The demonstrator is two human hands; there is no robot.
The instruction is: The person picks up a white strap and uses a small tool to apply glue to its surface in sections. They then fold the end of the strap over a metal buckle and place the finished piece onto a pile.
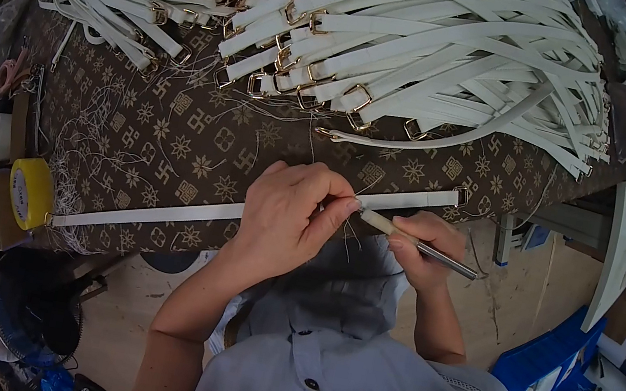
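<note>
A long white strap with metal buckles at both ends lies slantwise across the patterned brown cloth. Over its middle, my left hand pinches with thumb and forefinger at the strap; what lies between the fingertips is too small to tell. My right hand holds a slim pen-like tool with a pale front part and a metal rear end. The tool's tip is close to my left fingertips. Loose thread hangs just below them.
Large piles of white buckled straps cover the cloth's far side. Thread scraps are scattered at left, near a yellow tape roll and pink-handled scissors. A fan stands lower left, blue crates lower right.
</note>
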